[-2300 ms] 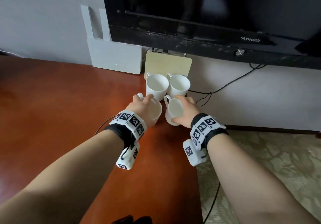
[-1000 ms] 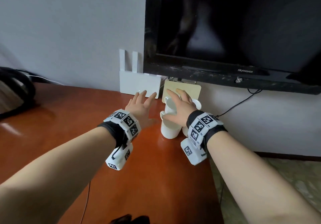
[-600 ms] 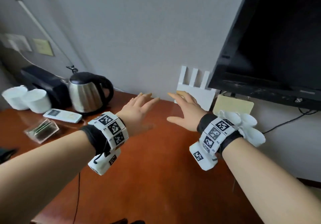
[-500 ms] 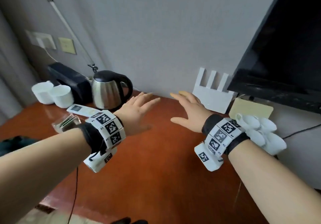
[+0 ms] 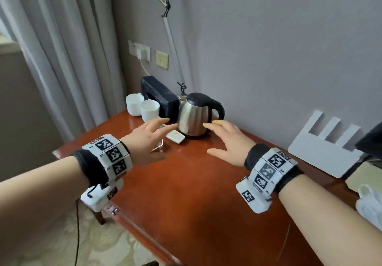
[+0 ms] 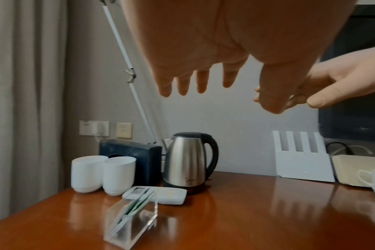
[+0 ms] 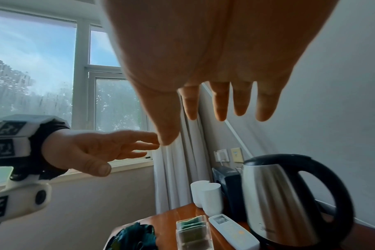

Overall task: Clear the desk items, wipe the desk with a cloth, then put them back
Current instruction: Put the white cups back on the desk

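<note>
Both hands hover open and hold nothing above the reddish wooden desk [image 5: 186, 193]. My left hand [image 5: 152, 134] is spread over a clear acrylic holder [image 5: 158, 147] of sachets, and its fingertips reach toward a white remote [image 5: 175, 136]. My right hand [image 5: 214, 139] points its fingers at the steel kettle [image 5: 194, 115] without touching it. Two white cups [image 5: 142, 106] stand left of the kettle before a black tissue box [image 5: 159, 94]. In the right wrist view a dark teal cloth [image 7: 135, 238] lies at the desk's near left end.
A white router [image 5: 324, 148] leans on the wall at the right, with a beige box [image 5: 363, 181] and white mugs [image 5: 370, 205] past it. Wall sockets [image 5: 139, 52] and a curtain [image 5: 62, 59] are behind the desk's left end. A cable [image 5: 77, 224] hangs by the desk's front edge.
Both hands let go of the white mugs by the television and travelled left across the desk, fingers spread. The view swung left with them to the kettle corner.
</note>
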A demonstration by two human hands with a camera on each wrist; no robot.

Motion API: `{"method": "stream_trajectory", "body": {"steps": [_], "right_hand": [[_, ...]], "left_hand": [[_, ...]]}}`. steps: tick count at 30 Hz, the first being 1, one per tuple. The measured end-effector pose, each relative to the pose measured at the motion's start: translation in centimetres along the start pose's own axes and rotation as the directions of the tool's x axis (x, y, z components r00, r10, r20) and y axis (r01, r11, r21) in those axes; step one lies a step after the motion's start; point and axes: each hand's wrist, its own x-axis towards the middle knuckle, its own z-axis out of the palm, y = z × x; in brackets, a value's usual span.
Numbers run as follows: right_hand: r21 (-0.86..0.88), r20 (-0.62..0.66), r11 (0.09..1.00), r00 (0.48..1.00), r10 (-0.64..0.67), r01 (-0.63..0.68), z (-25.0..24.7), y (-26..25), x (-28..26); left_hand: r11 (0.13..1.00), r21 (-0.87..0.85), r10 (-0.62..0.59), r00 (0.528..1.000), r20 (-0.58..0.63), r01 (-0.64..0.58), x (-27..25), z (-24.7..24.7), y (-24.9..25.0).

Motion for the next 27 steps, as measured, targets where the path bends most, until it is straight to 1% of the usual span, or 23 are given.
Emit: {"method": "stream_trajectory", "body": {"steps": [3, 5, 6, 9, 11, 13, 15, 19, 23, 27], "right_hand": [[-0.02, -0.007, 0.999, 0.999, -0.041, 0.041, 0.4, -1.4, 2.8], [0.006, -0.005, 0.999, 0.999, -0.045, 0.045, 1.1, -2.6, 4.9], [0.028, 0.011, 0.999, 0.999, -0.044, 0.043, 1.6, -3.2, 6.0], [0.056, 0.065, 0.998, 0.997, -0.03, 0.027, 3.0, -4.8, 10.2], [0.053, 0.065, 0.999, 0.998, -0.003, 0.0, 3.7, -5.8, 13.5], [0.065, 0.057, 0.997, 0.998, 0.04, -0.044, 4.2, -6.7, 16.8], [0.076, 0.076, 0.991, 0.992, 0.103, -0.109, 4.7, -7.6, 20.1], [0.048, 0.124, 0.969, 0.964, 0.235, -0.242, 5.3, -8.9, 25.9], [0.056, 0.153, 0.937, 0.93, 0.333, -0.345, 6.0, -9.5, 30.6], [0.051, 0.184, 0.904, 0.894, 0.408, -0.424, 7.4, -9.9, 34.5]], "left_hand": [[0.996, -0.029, -0.083, 0.996, -0.016, 0.083, -0.7, -0.3, -2.6], [0.992, -0.062, -0.115, 0.993, -0.036, 0.113, -0.7, -0.5, -4.6], [0.989, -0.079, -0.129, 0.991, -0.027, 0.127, -0.5, -0.5, -5.7], [0.983, -0.105, -0.148, 0.989, 0.003, 0.148, 1.3, -0.8, -9.9], [0.985, -0.088, -0.15, 0.989, 0.012, 0.15, 3.2, -0.8, -13.4], [0.987, -0.068, -0.144, 0.989, 0.044, 0.147, 5.6, -0.9, -17.2], [0.987, -0.061, -0.143, 0.986, 0.081, 0.148, 8.2, -1.2, -20.8], [0.993, -0.007, -0.118, 0.987, 0.111, 0.12, 13.0, -1.4, -26.6], [0.992, 0.061, -0.121, 0.977, 0.174, 0.112, 16.9, -1.2, -30.3], [0.993, 0.099, -0.089, 0.959, 0.269, 0.065, 20.3, -0.4, -32.4]]}}
